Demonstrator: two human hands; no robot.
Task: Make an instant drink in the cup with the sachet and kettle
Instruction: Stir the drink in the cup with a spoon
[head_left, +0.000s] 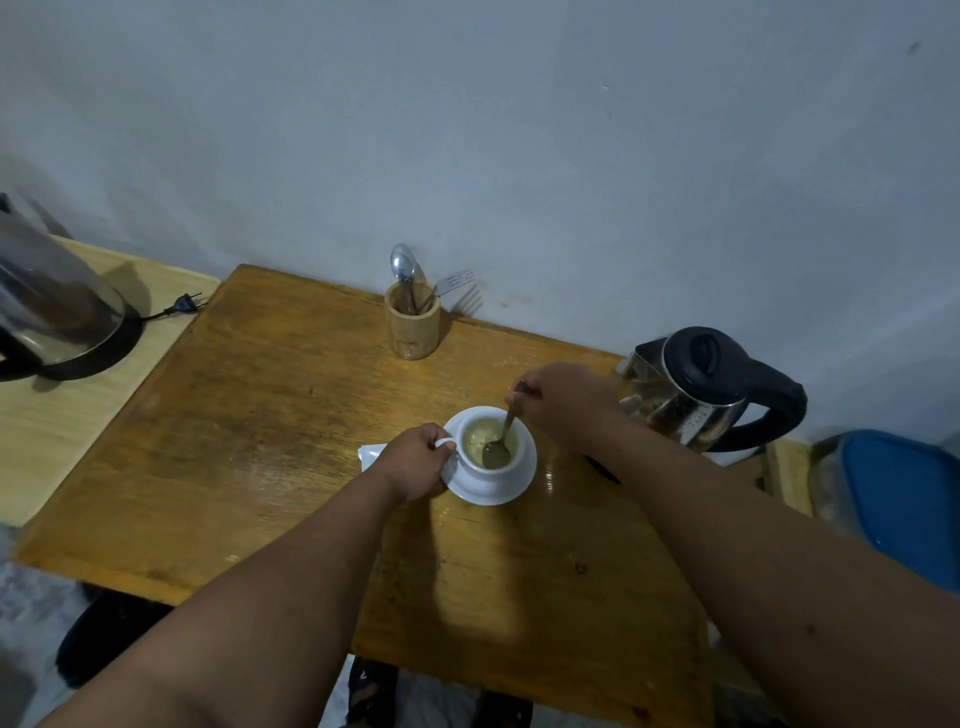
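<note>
Forearms: two, entering from the bottom edge and converging mid-table. Left hand (415, 460) has its fingers curled round the cup handle, resting against the saucer (522, 480) rim. Right hand (563, 402) pinches the top of a spoon (501, 441), fingers closed on the shaft; the bowl end sits down in the liquid.

Cup (491, 444): one, white, on the one saucer, roughly centre of the table (270, 431), holding a pale greenish-tan drink. White sachet (371, 454) lies flat just left of the saucer, mostly hidden by the left hand.

Kettles: two. Kettle (711, 389) with black lid and handle sits at the right table edge, close behind the right wrist. A second kettle (57, 306) stands well apart on a paler side table (62, 431) at left, its plug (184, 304) lying loose.

Holder (413, 325): one, wooden, at the back edge by the wall (519, 130), holding one spoon and one fork.

Open room: wide bare table left of and in front of the cup. Blue bin (904, 504) off the right edge.
</note>
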